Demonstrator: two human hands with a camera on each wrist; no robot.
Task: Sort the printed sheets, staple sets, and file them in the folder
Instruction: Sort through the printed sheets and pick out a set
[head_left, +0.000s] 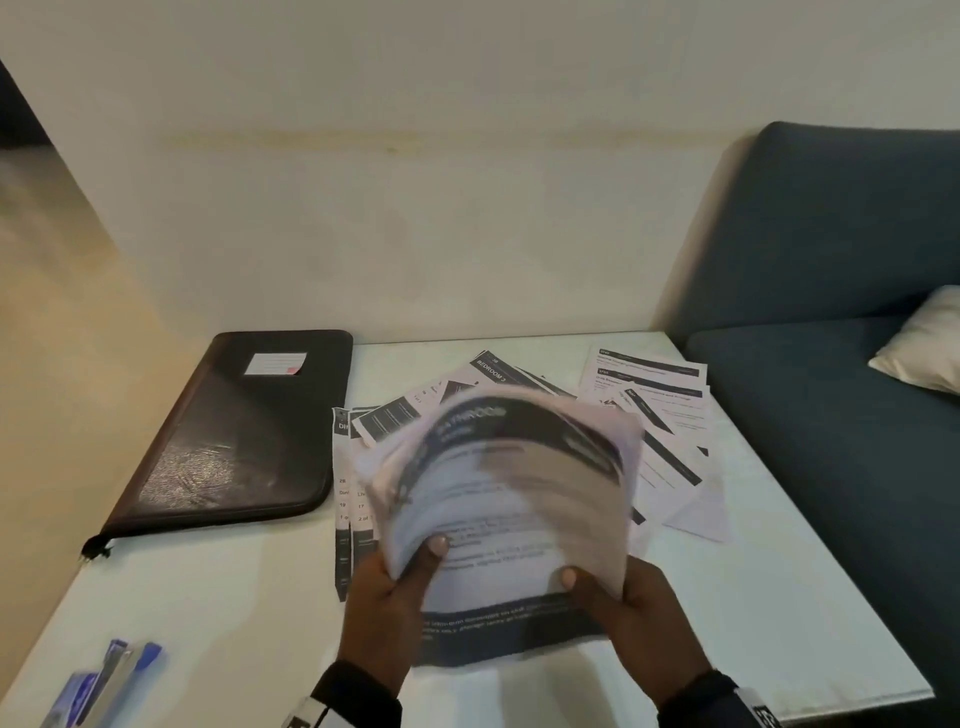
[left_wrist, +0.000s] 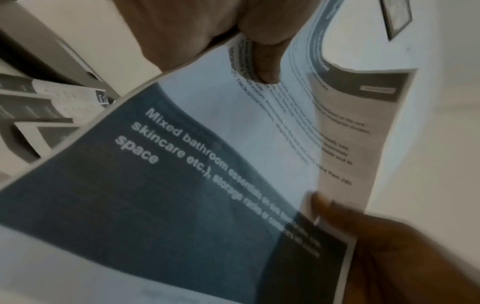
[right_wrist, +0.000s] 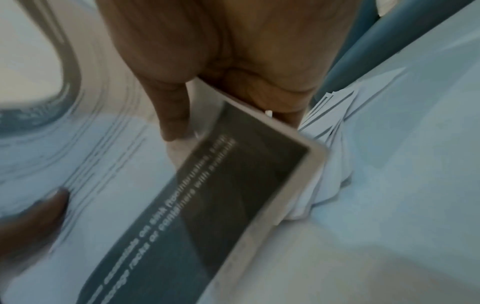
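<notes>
Both hands hold a blurred bundle of printed sheets (head_left: 498, 499) above the white table (head_left: 234, 613). My left hand (head_left: 400, 577) grips its lower left edge, thumb on top. My right hand (head_left: 618, 592) grips the lower right edge, thumb on the page. The top sheet (left_wrist: 182, 185) has a dark band with white text; its far end curls over. The same sheet (right_wrist: 207, 195) fills the right wrist view under my right thumb. More loose sheets (head_left: 660, 410) lie fanned behind the bundle. A closed black zip folder (head_left: 244, 436) lies at the table's back left.
A blue and grey stapler-like object (head_left: 109, 680) lies at the table's front left corner, blurred. A dark teal sofa (head_left: 831, 291) with a pale cushion (head_left: 924, 343) stands right of the table. A cream wall (head_left: 415, 182) runs behind.
</notes>
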